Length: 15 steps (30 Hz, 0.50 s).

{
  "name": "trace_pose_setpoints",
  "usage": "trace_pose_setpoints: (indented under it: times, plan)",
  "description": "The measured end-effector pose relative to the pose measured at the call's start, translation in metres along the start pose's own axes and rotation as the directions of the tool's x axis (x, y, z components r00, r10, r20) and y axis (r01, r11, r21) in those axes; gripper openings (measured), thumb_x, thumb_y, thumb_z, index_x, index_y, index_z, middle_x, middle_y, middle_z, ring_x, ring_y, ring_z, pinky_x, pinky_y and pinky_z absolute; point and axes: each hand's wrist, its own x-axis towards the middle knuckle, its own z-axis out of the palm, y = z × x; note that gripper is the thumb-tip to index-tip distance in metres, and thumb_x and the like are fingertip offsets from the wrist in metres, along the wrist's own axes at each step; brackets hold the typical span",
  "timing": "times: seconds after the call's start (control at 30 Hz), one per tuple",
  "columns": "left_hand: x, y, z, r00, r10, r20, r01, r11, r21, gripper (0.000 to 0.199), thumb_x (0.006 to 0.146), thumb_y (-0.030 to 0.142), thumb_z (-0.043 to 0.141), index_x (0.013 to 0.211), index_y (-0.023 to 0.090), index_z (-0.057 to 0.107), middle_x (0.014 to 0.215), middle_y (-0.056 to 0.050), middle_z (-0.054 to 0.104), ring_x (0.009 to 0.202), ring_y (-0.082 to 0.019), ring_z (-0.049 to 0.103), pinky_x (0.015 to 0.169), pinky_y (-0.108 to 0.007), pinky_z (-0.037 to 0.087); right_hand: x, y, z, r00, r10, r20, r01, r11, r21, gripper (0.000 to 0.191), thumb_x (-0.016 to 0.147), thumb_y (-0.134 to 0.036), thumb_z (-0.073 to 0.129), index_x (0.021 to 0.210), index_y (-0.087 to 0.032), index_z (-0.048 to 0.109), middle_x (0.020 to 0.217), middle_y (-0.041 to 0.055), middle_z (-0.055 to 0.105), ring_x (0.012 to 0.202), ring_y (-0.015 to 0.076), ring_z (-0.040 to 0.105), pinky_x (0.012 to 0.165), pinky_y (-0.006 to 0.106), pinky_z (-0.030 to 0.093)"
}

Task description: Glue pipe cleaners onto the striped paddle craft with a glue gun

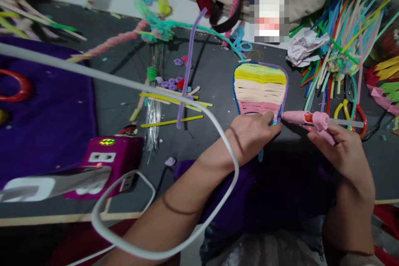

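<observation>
My right hand (350,149) grips a pink hot glue gun (296,116) with a clear glue stick (346,122) poking out of its back. The nozzle is at the lower right edge of a striped pipe cleaner panel (261,87). Yellow, cream and pink rows fill this panel, with a blue and purple pipe cleaner border. My left hand (254,135) holds the panel's lower end, fingers bent over it close to the nozzle. The hand hides that lower part. A light blue strip end (260,155) shows below my left wrist.
A white cable (232,149) loops across the view over my left forearm. Left of it sits a purple power outlet box (115,153) with plugs. Loose pipe cleaners (188,70) lie mid-table. To the right are a pipe cleaner bundle (346,45), crumpled paper (307,48) and scissors (360,120).
</observation>
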Motion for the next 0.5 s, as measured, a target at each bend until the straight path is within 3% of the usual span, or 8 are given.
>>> trace_pose_setpoints:
  times: [0.2, 0.33, 0.43, 0.5]
  plan:
    - [0.0003, 0.0004, 0.0014, 1.000, 0.007, -0.025, -0.007, 1.000, 0.019, 0.039, 0.103, 0.010, 0.040, 0.123, 0.024, 0.071, 0.102, -0.007, 0.069, 0.088, -0.021, 0.070, 0.057, -0.028, 0.036, 0.0001, -0.0015, -0.0013, 1.000, 0.013, 0.002, -0.013, 1.000, -0.017, 0.017, 0.088, -0.036, 0.071, 0.078, -0.022, 0.074, 0.060, -0.0031, 0.062, 0.052, 0.0135, 0.052, 0.050, 0.025, 0.040]
    - [-0.0002, 0.0002, 0.0016, 1.000, 0.015, -0.017, -0.015, 0.999, 0.033, 0.038, 0.102, 0.009, 0.042, 0.122, 0.024, 0.070, 0.101, -0.007, 0.069, 0.088, -0.021, 0.071, 0.056, -0.029, 0.035, -0.0011, 0.0027, -0.0014, 0.999, 0.048, -0.009, -0.048, 0.999, -0.007, 0.020, 0.089, -0.039, 0.072, 0.086, -0.021, 0.077, 0.070, -0.0005, 0.069, 0.059, 0.0155, 0.058, 0.055, 0.026, 0.044]
    - [-0.0001, -0.0003, 0.0012, 1.000, 0.021, -0.016, -0.021, 0.999, 0.032, 0.038, 0.102, 0.009, 0.041, 0.122, 0.023, 0.070, 0.103, -0.008, 0.070, 0.087, -0.021, 0.070, 0.057, -0.028, 0.036, -0.0004, 0.0047, -0.0016, 0.993, 0.107, -0.050, -0.104, 0.993, 0.054, 0.025, 0.088, -0.043, 0.073, 0.093, -0.019, 0.080, 0.077, 0.0025, 0.074, 0.061, 0.0159, 0.060, 0.055, 0.027, 0.045]
    - [0.0007, -0.0005, 0.0014, 1.000, 0.017, -0.014, -0.017, 1.000, 0.025, 0.039, 0.101, 0.008, 0.043, 0.123, 0.024, 0.070, 0.104, -0.008, 0.070, 0.087, -0.022, 0.070, 0.057, -0.028, 0.037, 0.0007, 0.0051, -0.0016, 0.984, 0.160, -0.084, -0.148, 0.980, 0.133, 0.027, 0.086, -0.045, 0.075, 0.085, -0.018, 0.079, 0.071, 0.0031, 0.073, 0.056, 0.0149, 0.058, 0.051, 0.026, 0.044]
